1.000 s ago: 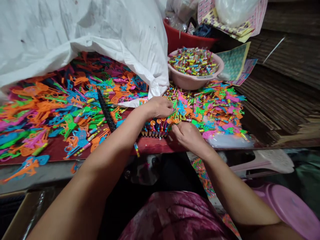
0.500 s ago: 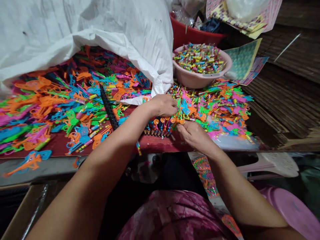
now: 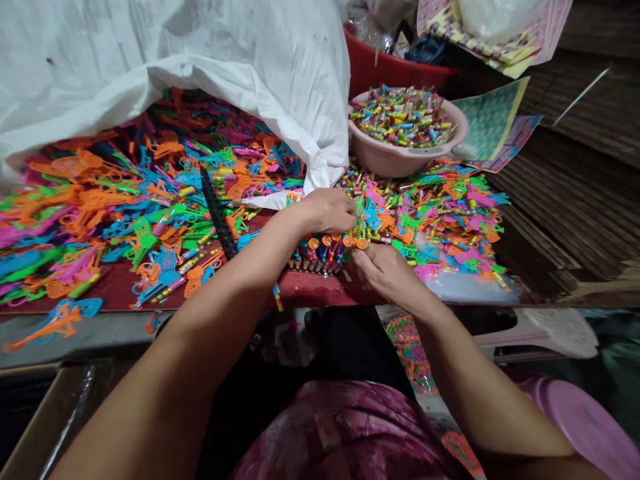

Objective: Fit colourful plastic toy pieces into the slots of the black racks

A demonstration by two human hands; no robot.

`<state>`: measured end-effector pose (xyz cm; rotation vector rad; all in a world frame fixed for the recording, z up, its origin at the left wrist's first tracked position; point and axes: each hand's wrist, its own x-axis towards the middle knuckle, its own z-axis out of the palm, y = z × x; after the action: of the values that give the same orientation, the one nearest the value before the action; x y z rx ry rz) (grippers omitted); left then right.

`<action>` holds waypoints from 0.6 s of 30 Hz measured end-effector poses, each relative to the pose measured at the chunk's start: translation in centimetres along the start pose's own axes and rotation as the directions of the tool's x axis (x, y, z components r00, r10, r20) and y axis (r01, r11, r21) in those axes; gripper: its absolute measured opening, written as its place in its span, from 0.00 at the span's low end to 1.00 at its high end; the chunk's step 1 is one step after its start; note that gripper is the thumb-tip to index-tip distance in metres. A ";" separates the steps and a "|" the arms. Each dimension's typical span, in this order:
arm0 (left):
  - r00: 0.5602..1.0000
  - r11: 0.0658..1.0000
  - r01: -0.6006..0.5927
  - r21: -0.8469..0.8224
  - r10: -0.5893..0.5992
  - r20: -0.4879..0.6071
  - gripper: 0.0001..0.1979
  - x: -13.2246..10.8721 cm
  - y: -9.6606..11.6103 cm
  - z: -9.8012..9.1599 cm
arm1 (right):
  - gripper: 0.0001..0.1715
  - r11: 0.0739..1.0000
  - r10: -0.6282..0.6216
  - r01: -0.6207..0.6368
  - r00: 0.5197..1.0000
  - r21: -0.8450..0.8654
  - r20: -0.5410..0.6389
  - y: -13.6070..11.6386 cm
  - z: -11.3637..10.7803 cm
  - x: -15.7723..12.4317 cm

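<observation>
A black rack [image 3: 320, 270] at the red table's front edge holds a row of slim plastic toy pieces with round orange tops [image 3: 327, 241]. My left hand [image 3: 333, 210] reaches over behind the rack, fingers curled down at small colourful plastic pieces; its fingertips are partly hidden. At the rack's right end my right hand [image 3: 383, 270] is closed, thumb and fingers pinched at an orange-topped plastic toy piece [image 3: 361, 244]. My left forearm covers part of the rack. Loose plastic toy pieces [image 3: 375, 213] lie just beyond both hands.
A pink basin [image 3: 395, 157] of small wrapped tubes stands behind the hands. A big white sack [image 3: 240, 40] spills colourful plastic toys [image 3: 145, 193] across the left side. Another black strip [image 3: 217, 217] leans among them. A clear plastic sheet [image 3: 473, 287] lies right; cardboard [image 3: 590, 200] is stacked beyond.
The view has shifted slightly. My right hand and the orange top at its fingertips have shifted a little left relative to the rack. My left hand stays nearly in place.
</observation>
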<state>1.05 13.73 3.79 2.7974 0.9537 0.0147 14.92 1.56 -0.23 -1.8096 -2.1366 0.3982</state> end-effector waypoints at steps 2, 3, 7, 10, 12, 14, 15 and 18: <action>1.000 1.000 -0.003 0.002 0.003 0.000 0.22 0.0 0.0 0.0 | 0.24 0.999 -0.011 0.010 1.000 -0.032 -0.021 0.0 0.1 0.1; 1.000 1.000 -0.004 0.003 0.004 -0.002 0.22 0.0 0.0 0.0 | 0.24 0.999 -0.013 0.011 0.999 -0.050 -0.031 0.0 0.2 0.1; 1.000 1.000 0.000 0.005 0.000 -0.005 0.21 -0.2 0.1 -0.1 | 0.23 0.995 -0.030 0.029 1.000 -0.093 -0.009 -0.1 -0.1 0.4; 1.000 1.000 -0.001 -0.004 0.001 -0.009 0.21 -0.5 0.3 -0.2 | 0.22 0.989 -0.060 0.064 0.998 -0.130 0.033 -0.2 -0.7 0.6; 1.000 1.000 -0.003 -0.009 0.002 -0.015 0.21 -0.6 0.3 -0.3 | 0.23 0.987 -0.073 0.082 0.995 -0.140 0.069 -0.2 -1.2 0.8; 1.000 1.000 -0.001 -0.009 0.001 -0.017 0.22 -0.6 0.3 -0.3 | 0.23 0.987 -0.076 0.091 0.991 -0.129 0.112 0.0 -1.6 1.1; 1.000 1.000 -0.001 -0.008 0.001 -0.017 0.22 -0.6 0.3 -0.3 | 0.23 0.988 -0.075 0.091 0.989 -0.122 0.129 0.1 -1.8 1.2; 1.000 1.000 -0.003 0.000 0.003 -0.008 0.21 -0.5 0.2 -0.3 | 0.24 0.990 -0.080 0.098 0.983 -0.105 0.164 0.7 -2.0 1.3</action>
<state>0.79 13.31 4.19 2.8010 0.9518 0.0262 16.15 3.00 1.42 -1.7877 -2.3839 0.4222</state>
